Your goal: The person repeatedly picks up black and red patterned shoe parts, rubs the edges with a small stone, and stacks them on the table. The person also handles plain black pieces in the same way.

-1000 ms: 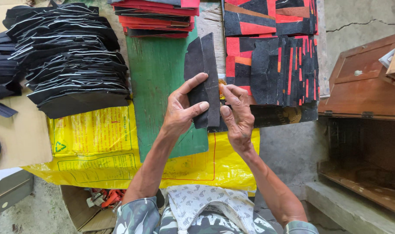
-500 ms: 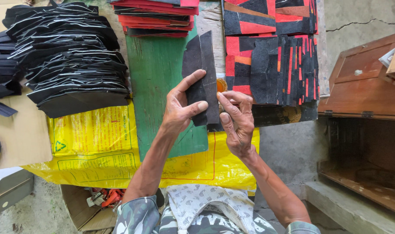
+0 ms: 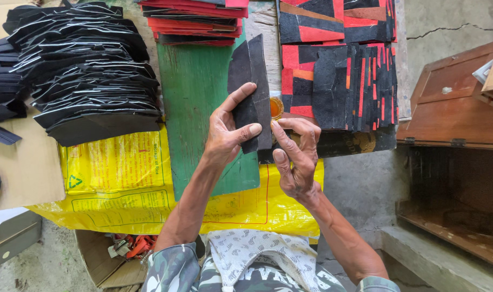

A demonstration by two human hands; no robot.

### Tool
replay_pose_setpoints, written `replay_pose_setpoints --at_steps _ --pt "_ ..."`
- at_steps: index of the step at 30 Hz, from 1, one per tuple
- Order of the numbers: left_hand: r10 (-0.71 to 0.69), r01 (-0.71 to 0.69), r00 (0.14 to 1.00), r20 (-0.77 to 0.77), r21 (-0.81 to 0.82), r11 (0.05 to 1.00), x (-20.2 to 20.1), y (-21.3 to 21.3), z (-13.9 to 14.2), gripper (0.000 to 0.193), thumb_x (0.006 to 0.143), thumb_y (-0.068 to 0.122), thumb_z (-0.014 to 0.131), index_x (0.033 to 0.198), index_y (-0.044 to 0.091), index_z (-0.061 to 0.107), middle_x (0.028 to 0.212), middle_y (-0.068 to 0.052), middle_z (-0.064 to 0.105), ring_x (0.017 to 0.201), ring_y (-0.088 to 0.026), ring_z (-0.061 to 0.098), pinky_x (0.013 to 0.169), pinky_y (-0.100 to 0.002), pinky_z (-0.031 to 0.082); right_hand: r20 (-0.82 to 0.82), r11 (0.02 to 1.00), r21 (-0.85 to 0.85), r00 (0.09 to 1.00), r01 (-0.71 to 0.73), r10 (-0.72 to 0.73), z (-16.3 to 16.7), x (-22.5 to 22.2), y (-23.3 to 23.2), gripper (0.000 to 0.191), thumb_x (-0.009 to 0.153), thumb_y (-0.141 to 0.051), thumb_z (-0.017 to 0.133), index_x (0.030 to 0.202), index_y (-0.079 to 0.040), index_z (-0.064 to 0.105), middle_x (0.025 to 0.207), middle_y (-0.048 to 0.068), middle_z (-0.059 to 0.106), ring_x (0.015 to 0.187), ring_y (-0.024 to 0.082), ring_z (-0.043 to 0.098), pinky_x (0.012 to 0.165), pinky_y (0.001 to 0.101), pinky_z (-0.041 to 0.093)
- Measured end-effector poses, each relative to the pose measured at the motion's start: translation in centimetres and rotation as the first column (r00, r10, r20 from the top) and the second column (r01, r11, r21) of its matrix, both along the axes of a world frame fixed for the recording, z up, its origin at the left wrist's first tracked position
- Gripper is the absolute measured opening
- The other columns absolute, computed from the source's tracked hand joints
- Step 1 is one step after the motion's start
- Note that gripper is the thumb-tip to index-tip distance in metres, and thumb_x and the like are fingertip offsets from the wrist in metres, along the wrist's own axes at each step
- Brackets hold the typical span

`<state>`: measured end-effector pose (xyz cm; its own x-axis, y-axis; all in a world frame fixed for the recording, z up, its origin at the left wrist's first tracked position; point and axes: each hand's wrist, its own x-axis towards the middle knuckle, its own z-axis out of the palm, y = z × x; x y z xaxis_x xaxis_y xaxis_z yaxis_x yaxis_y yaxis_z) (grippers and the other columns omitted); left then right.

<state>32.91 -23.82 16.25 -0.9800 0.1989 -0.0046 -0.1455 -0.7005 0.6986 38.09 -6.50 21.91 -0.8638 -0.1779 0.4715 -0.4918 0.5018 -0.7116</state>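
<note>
Left hand (image 3: 227, 135) pinches the stacked black cut pieces (image 3: 250, 89) upright over the green board (image 3: 195, 108), so right hand (image 3: 295, 157), fingers loosely apart, can work their lower edge.

Left arm: bare forearm rising from the camouflage sleeve at the bottom, angled up and slightly right.
Left hand (image 3: 225, 135): back turned up, wrist straight; thumb laid across to the right, index finger stretched up and right, both pinching a flat piece between them.
Left fingers (image 3: 237, 99): the remaining ones curl out of sight beneath.
Right arm: forearm comes up from the lower right corner, leaning left toward the other hand.
Right hand (image 3: 296, 159): back toward the viewer, just beside the left hand, fingers bent and bunched, tips pointing left; whether they grip anything cannot be told.
</note>
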Motion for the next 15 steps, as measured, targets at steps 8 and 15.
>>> replay_pose_setpoints --at_steps 8,15 --pt "0.066 -0.066 0.998 0.010 0.003 0.998 -0.2 -0.1 -0.1 0.085 0.080 -0.001 0.087 0.153 -0.008 0.042 0.145 -0.018 0.056 0.130 -0.022 0.059 0.117 -0.037 0.049 -0.204 0.986 0.162 0.979 0.047 -0.013 0.2 0.7 0.7 0.029 0.106 -0.025 0.060 0.125 -0.007 0.073 0.125 0.012 0.059 0.120 0.032 0.050 0.108 0.0440 0.043" --pt "0.029 -0.029 0.999 0.030 0.015 0.999 -0.2 0.0 0.1 0.086 0.079 0.000 0.088 0.152 -0.008 0.043 0.145 -0.018 0.056 0.131 -0.023 0.060 0.116 -0.037 0.049 -0.082 0.986 0.135 0.991 -0.095 0.106 0.5 -0.1 1.3 0.055 0.112 -0.046 0.037 0.133 -0.007 0.068 0.136 0.018 0.053 0.129 0.033 0.043 0.115 0.0474 0.031"
